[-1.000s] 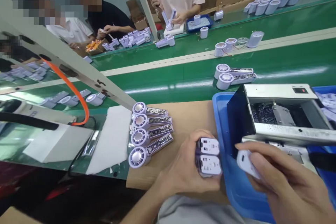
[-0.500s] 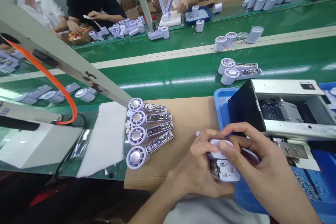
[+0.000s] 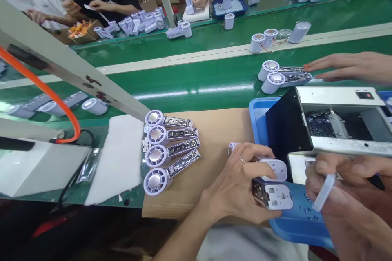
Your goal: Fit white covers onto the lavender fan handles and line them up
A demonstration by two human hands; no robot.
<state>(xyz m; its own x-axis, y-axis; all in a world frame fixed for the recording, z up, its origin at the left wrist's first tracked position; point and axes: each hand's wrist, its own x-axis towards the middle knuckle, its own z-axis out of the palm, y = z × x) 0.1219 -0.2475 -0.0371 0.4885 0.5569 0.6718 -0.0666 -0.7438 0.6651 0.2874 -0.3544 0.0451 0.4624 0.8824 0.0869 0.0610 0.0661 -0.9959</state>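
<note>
As a white casing (image 3: 274, 195) is clutched in the left hand (image 3: 234, 183), a white strip (image 3: 323, 192) is pinched in the right hand (image 3: 349, 208).

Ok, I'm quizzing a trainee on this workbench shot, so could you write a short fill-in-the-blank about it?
The left hand wears a ____ on one finger.
____ handheld fans lie spread on the brown cardboard.
The right hand is over a ____ tray.

Answers: ring; four; blue.
</note>
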